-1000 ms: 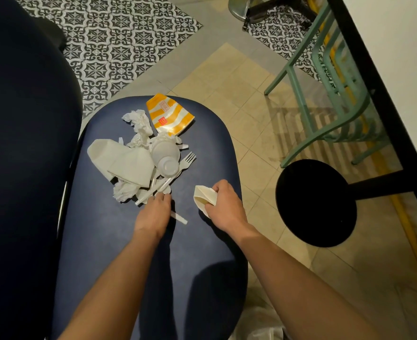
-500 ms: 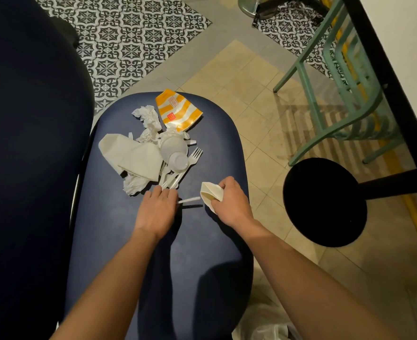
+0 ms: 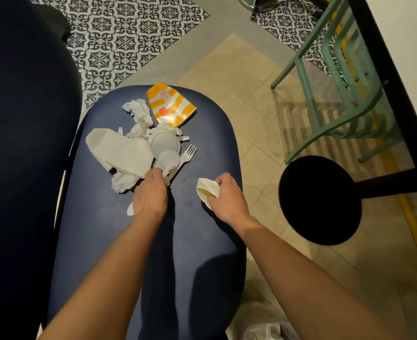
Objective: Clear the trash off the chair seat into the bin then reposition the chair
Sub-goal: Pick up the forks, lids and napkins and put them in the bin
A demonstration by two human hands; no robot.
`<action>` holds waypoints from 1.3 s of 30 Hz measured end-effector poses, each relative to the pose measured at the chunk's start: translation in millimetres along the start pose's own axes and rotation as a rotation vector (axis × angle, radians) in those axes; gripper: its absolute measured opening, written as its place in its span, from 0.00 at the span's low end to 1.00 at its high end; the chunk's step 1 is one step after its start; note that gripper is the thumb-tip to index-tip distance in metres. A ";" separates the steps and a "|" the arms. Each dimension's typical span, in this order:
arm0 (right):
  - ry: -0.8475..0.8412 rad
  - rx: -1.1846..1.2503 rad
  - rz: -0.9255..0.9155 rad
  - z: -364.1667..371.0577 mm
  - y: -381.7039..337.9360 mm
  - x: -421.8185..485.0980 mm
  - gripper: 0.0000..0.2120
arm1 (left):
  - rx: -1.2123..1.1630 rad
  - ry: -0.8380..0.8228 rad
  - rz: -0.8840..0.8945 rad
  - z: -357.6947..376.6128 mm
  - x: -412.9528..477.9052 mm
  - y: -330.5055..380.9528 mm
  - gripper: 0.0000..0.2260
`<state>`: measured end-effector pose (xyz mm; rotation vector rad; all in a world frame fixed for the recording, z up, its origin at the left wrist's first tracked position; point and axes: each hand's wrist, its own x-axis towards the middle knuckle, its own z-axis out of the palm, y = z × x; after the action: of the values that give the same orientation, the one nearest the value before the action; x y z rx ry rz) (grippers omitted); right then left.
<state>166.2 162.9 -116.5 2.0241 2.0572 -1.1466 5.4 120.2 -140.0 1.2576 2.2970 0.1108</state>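
**Both hands low on the seat, trash at its far half**

I saw the navy seat (image 3: 99, 236) running lengthwise straight away from me, its rounded far end toward the patterned tiles. Its left edge sat tight against the dark backrest (image 3: 26, 143). Its right edge met the beige floor (image 3: 256, 133), which lay between the seat and the round black base (image 3: 320, 200) of the table (image 3: 413, 45). A green chair (image 3: 345, 101) stood farther off, beside that table. At the bottom right, just beside the seat's near corner, part of a pale plastic bag (image 3: 259, 327) showed.

The trash lay on the far half of the seat, mostly left of its middle line. The orange-striped wrapper (image 3: 169, 106) was farthest out, near the far rim. Two folded napkins (image 3: 119, 148) overlapped on the left, and white cups (image 3: 165, 146) lay between them and the fork (image 3: 187, 155). The fork's tines pointed away and to the right, toward the green chair, and its handle ran back toward my left hand (image 3: 151, 195). Crumpled tissues (image 3: 138, 111) lay at the far and near sides of the pile.

My left hand's fingers were curled at the pile's near edge, grasping a white utensil (image 3: 130, 209) whose rounded end stuck out beside the wrist. My right hand (image 3: 227, 195), apart from the pile and near the right edge, pinched a paper cone (image 3: 206, 188) with its mouth facing left.
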 end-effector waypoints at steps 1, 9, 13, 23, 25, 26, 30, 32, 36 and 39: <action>-0.003 -0.001 0.000 0.2 0.3 0.8 0.23 | 0.002 -0.013 -0.021 0.6 0.1 2.3 0.12; -0.031 -0.016 -0.012 4.0 1.4 10.0 0.23 | 0.067 -0.018 -0.063 10.4 12.2 15.7 0.19; -0.031 -0.024 -0.019 4.2 1.8 13.4 0.22 | 0.087 -0.005 -0.090 13.2 15.5 16.1 0.17; -0.027 -0.007 -0.020 10.8 -3.8 10.3 0.20 | 0.144 -0.020 -0.011 20.3 14.4 4.4 0.09; -0.026 0.005 -0.019 10.6 -4.2 9.3 0.19 | 0.187 -0.019 0.057 19.0 12.1 -1.6 0.09; -0.026 0.012 -0.020 10.6 -4.4 8.6 0.19 | 0.213 -0.023 0.091 17.3 10.4 -4.2 0.09; -0.023 0.029 -0.004 12.8 -7.5 3.9 0.18 | 0.263 -0.062 0.176 6.2 1.5 -15.2 0.11; -0.019 0.030 0.009 13.9 -8.5 0.6 0.19 | 0.223 -0.088 0.202 0.7 -3.5 -19.6 0.12; -0.004 0.030 0.018 15.4 -11.8 -9.2 0.19 | 0.156 -0.090 0.237 -9.7 -14.9 -26.6 0.13; 0.017 0.030 0.026 14.7 -13.0 -15.4 0.19 | 0.072 -0.060 0.233 -14.2 -22.3 -26.1 0.12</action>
<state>150.4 143.8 -113.3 2.0749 2.0272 -1.1672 -11.5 89.8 -127.0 1.5411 2.1140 0.0704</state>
